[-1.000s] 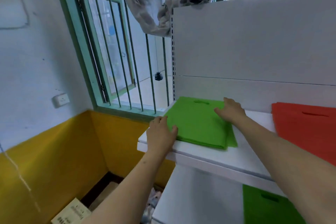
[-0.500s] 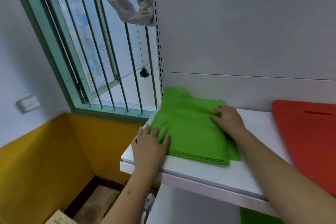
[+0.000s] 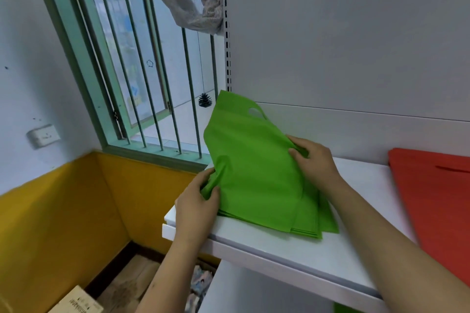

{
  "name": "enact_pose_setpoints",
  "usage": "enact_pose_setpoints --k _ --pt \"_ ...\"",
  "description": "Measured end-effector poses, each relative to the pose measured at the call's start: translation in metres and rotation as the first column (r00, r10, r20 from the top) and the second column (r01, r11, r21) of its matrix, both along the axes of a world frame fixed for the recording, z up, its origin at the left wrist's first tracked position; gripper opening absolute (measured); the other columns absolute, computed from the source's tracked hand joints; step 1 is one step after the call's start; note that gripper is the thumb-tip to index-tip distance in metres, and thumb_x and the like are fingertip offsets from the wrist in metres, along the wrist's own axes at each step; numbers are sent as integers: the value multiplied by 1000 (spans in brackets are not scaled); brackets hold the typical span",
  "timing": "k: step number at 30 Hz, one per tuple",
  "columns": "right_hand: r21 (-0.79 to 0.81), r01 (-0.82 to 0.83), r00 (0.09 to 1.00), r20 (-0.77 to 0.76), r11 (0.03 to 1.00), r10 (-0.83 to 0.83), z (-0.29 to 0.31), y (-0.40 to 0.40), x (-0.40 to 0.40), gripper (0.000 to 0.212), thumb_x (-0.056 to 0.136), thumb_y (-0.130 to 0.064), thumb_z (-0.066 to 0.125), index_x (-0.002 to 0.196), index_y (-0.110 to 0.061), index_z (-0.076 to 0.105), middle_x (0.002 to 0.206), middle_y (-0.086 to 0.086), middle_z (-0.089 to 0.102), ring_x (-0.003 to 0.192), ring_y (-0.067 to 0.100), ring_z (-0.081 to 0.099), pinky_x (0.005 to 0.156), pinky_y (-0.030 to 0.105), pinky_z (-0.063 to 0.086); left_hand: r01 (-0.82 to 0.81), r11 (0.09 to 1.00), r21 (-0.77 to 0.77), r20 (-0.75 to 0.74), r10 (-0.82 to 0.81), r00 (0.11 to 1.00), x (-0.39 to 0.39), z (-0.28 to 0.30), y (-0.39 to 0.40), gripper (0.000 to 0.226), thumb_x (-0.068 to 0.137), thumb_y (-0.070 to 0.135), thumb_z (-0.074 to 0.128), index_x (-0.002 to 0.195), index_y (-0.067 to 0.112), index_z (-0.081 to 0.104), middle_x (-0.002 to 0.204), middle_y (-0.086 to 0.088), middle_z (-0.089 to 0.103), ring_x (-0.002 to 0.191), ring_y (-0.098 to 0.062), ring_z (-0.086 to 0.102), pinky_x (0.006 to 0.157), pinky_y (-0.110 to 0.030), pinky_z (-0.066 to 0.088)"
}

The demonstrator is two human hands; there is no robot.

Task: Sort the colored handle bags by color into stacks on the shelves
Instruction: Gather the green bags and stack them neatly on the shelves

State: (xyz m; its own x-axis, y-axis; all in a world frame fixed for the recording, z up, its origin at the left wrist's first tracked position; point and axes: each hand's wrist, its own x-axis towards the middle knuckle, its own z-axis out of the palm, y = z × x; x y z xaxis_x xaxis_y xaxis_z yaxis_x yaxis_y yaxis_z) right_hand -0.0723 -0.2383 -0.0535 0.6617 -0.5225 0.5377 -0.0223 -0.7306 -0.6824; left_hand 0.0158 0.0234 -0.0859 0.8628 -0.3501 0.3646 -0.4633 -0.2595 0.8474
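Centre of the frame: a stack of green bags point(image 3: 262, 178) lies on the white shelf point(image 3: 292, 251), its far end lifted so the cut-out handle stands above the shelf. The left hand point(image 3: 197, 207) pinches the stack's left edge between thumb and curled fingers; the right hand point(image 3: 314, 164) grasps the right edge, fingers curled into the fabric. At right, a stack of red bags point(image 3: 432, 198) lies on the same shelf, well apart. Upper left: a barred window point(image 3: 132, 58).

Two bare forearms enter from below, with no sleeves, watch or rings showing. The left hand point(image 3: 197, 207) and right hand point(image 3: 315, 164) are ungloved.
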Motion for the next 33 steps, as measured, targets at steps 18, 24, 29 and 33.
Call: enact_pose_setpoints --k 18,24,29,33 --pt "673 -187 914 386 716 -125 8 -12 8 82 85 6 66 153 -12 23 157 5 29 136 18 40 99 29 46 -7 995 -96 -220 -14 975 0 21 14 16 79 21 81 91 25 70 104 10 65 95 -6 61 82 -20 53" --pt "798 -351 911 412 490 -20 17 -10 4 88 73 -1 78 147 1 30 141 20 48 113 31 61 80 40 57 39 980 -196 -239 -86 967 -17 27 43 19 89 8 69 100 23 73 108 9 67 90 -2 66 73 -15 54" --pt "791 -393 904 425 469 41 30 23 -19 30 89 1 57 119 -1 61 86 7 75 76 20 72 65 33 60 67 959 -274 -243 -136 960 -29 18 80 54 86 6 71 133 27 54 116 8 65 96 -5 69 77 -22 58" --pt "786 -382 897 442 487 -11 31 56 -46 19 91 -9 61 109 -5 65 89 5 75 79 18 72 70 33 60 35 973 -229 -345 -115 931 -43 5 114 55 87 13 72 134 30 50 120 7 63 93 -7 67 83 -29 57"
